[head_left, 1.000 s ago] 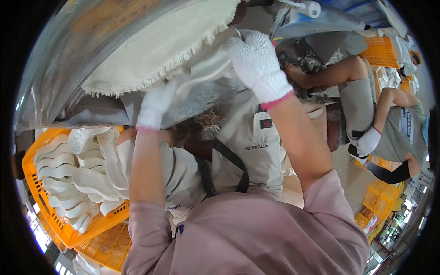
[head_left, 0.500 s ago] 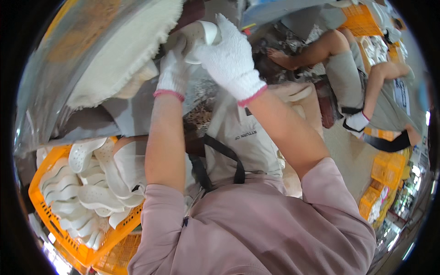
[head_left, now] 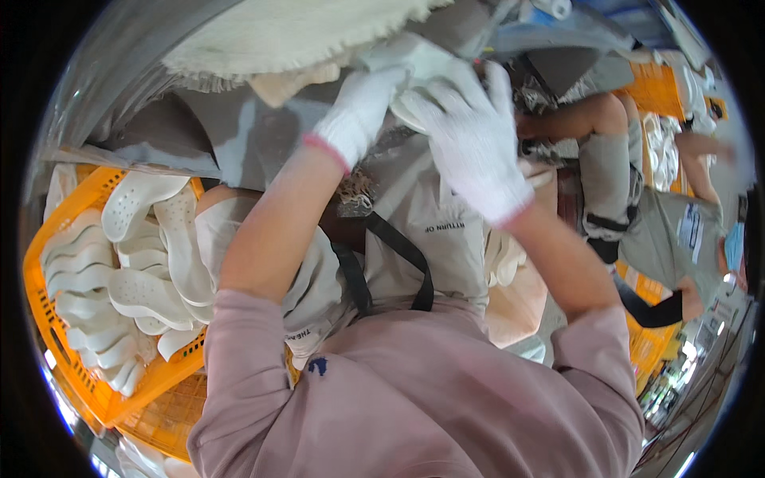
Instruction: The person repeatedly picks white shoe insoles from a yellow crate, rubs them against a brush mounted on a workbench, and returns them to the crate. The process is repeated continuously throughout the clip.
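Both my hands wear white knit gloves with pink cuffs and meet in front of me, below the fluffy white buffing wheel (head_left: 295, 36). Between them is a pale white insole (head_left: 416, 62), blurred and partly covered by the gloves. My left hand (head_left: 368, 107) grips it from the left, with its fingers partly hidden. From the right, my right hand (head_left: 474, 135) closes over it, fingers bent along its side and one finger sticking up.
At my left an orange plastic crate (head_left: 103, 398) holds several stacked white perforated insoles (head_left: 151, 295). A grey machine housing (head_left: 263, 139) stands in front. On the right sits a co-worker in grey clothes (head_left: 669, 231), close to orange crates (head_left: 657, 88). A cream sack (head_left: 518, 295) lies by my right leg.
My hands and the insole have shifted right in the picture, and the insole has turned between them. The view has swung too, so the wheel and crate appear higher.
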{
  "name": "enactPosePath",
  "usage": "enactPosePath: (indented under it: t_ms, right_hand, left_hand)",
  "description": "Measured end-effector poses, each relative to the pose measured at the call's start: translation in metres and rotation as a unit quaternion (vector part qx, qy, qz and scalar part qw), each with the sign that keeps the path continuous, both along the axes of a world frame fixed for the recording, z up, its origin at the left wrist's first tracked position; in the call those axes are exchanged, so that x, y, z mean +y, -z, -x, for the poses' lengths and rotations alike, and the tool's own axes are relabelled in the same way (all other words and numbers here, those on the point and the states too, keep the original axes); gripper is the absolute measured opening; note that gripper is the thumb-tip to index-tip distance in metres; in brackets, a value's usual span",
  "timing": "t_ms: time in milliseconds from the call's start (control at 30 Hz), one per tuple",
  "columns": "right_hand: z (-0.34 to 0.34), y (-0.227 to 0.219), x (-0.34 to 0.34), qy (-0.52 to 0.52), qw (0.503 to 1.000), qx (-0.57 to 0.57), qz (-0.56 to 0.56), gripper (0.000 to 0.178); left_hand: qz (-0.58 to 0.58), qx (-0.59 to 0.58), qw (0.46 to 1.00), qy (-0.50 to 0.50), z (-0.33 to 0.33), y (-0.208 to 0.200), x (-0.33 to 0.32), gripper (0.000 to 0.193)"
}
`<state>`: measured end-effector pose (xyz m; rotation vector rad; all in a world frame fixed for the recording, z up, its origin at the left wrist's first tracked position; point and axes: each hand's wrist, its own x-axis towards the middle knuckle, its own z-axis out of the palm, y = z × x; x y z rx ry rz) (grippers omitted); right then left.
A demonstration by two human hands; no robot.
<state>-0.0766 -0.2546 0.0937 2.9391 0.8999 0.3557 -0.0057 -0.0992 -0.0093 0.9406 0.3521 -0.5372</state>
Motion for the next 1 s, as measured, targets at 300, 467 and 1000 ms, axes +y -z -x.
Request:
enactPosePath:
  t_ms: [300, 467, 1000]
  right_hand:
    - [0.032, 0.014, 0.083, 0.048, 0.957, 0.118, -0.261, 0.048]
    - [0.042, 0.014, 0.08, 0.061, 0.962, 0.113, -0.24, 0.043]
    - [0.009, -0.009, 0.111, -0.07, 0.96, 0.227, -0.15, 0.065]
  left_hand:
    - [0.196, -0.116, 0.944, -0.237, 0.038, 0.0, 0.051, 0.054]
    - [0.15, 0.099, 0.964, -0.195, 0.016, 0.016, 0.058, 0.033]
    - [0.265, -0.02, 0.94, -0.214, 0.004, 0.034, 0.059, 0.066]
